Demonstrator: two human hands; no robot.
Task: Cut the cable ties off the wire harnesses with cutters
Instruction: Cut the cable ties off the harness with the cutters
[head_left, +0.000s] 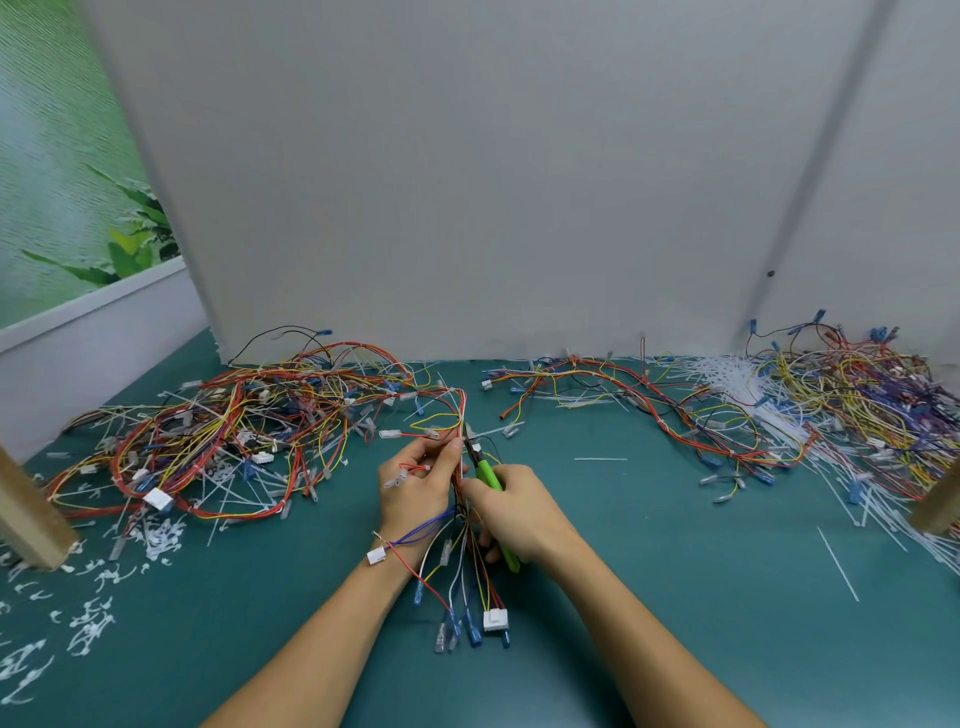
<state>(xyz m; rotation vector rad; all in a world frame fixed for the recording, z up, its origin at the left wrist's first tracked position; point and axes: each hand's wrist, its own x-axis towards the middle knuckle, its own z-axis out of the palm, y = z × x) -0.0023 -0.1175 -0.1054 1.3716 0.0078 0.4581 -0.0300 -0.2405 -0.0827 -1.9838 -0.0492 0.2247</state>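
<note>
**Cutters at the bundle, mid-counter**

The wire harness (460, 483) stands near the middle of the green counter (675, 597), a slim bundle of red, yellow, white, blue and black wires running from 12 o'clock down to 6 o'clock. Its upper end loops in red and yellow. Its lower end fans out into blue terminals (474, 635) and a white connector (493, 619) lying on the counter.

The left hand (415, 488) holds the bundle from its 9 o'clock side, its grip curled round the wires with the thumb pressed on them. A branch with a small white plug crosses that wrist. The right hand (514, 512), at 3 o'clock, has its grip wrapped round the green handles of the cutters (488, 475). The dark nose of the tool points to 11 o'clock and meets the bundle just above the left thumb. A pale bit shows there, too small to tell whether it is a tie.

At 10 o'clock lies a big tangled pile of harnesses (218, 431), and at 1 o'clock a long loose harness (623, 400). At 2 o'clock a second heap (857, 395) lies mixed with white straight ties (727, 384). Curled white tie scraps (88, 618) litter the counter at 8 o'clock. One stray tie (837, 564) lies at 4 o'clock.

A grey partition board (467, 182) stands behind everything. Wooden posts rise at the left (31, 514) and right (940, 504) edges.
</note>
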